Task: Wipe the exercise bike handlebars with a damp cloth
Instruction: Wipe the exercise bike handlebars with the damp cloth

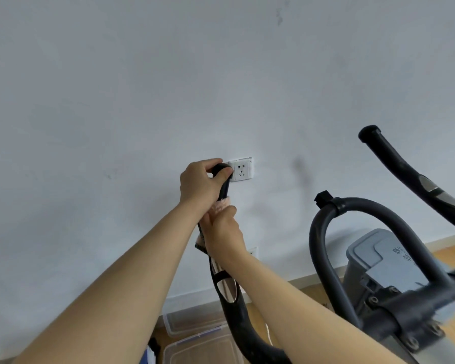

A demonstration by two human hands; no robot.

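Handlebar point(235, 311) matt black foam; cloth point(222, 205) fuzzy pink; storage boxes point(195, 345) clear glossy plastic.

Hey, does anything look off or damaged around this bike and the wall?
The wall is scuffed: a dark smudge right of the socket and small marks near the top. The bike itself looks intact.

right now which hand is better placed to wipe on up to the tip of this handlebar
The right hand. It already holds the pink cloth wrapped around the left handlebar, just below the left hand, which grips the tip and would probably have to let go first.
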